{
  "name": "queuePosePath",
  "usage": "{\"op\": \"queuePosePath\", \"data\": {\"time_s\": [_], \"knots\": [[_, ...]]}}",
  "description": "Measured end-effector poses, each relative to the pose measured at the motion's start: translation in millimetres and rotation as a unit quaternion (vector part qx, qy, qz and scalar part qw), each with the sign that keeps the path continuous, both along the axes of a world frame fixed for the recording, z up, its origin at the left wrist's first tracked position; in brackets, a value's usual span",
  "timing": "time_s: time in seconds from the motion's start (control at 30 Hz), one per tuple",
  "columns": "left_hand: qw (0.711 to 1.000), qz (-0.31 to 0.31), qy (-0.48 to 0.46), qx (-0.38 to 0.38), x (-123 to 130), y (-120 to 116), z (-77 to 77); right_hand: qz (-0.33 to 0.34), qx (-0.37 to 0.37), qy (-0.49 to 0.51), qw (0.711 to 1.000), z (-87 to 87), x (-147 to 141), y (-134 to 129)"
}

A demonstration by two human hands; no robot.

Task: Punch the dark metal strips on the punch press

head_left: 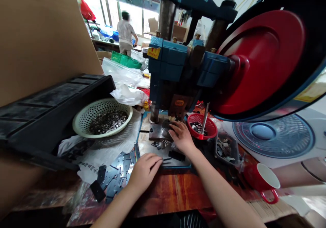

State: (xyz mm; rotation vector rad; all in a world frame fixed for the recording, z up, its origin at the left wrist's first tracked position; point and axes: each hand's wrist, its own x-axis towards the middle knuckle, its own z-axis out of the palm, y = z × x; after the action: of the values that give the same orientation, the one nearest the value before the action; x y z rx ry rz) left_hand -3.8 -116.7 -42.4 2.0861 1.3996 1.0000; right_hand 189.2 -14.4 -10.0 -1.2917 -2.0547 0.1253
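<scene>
My left hand rests closed at the near edge of the press base. Two thin dark prongs, like the tips of tweezers, stick out from its fingers. My right hand reaches in under the blue press, fingers stretched out and somewhat apart. Its fingertips are at the metal die block; whether they touch a small part there is hidden. Small shiny metal bits lie in front of the die. A black rectangular piece sits on the base between my hands.
Flat dark metal plates are heaped left of the base. Beyond them stands a pale basket of small parts. On the right are a red basket, a clear parts box, a red mug and a large red flywheel.
</scene>
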Motion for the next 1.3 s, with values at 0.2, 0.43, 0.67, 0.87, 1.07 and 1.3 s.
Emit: {"op": "queuePosePath", "data": {"time_s": [0.2, 0.43, 0.67, 0.87, 1.07, 1.3], "knots": [[0.918, 0.145, -0.301, -0.212, 6, 3, 18.2, -0.027, -0.045, 0.136, 0.989, 5.0, 1, -27], [0.856, 0.135, -0.416, -0.275, 17, -6, 42.3, 0.038, -0.245, 0.294, 0.923, -7.8, -20, -73], [0.87, 0.098, -0.394, -0.281, 22, -5, 37.8, 0.055, -0.227, 0.331, 0.914, -13.1, -31, -83], [0.977, 0.086, -0.172, -0.093, 16, 3, 33.9, 0.038, -0.171, 0.169, 0.97, 8.9, -25, -83], [0.992, 0.084, -0.073, -0.053, 16, 49, 48.3, 0.027, -0.096, 0.122, 0.988, 18.0, -13, -47], [0.993, 0.111, -0.02, 0.021, 31, 109, 50.4, -0.051, -0.036, 0.116, 0.991, 7.8, -9, 12]]}}
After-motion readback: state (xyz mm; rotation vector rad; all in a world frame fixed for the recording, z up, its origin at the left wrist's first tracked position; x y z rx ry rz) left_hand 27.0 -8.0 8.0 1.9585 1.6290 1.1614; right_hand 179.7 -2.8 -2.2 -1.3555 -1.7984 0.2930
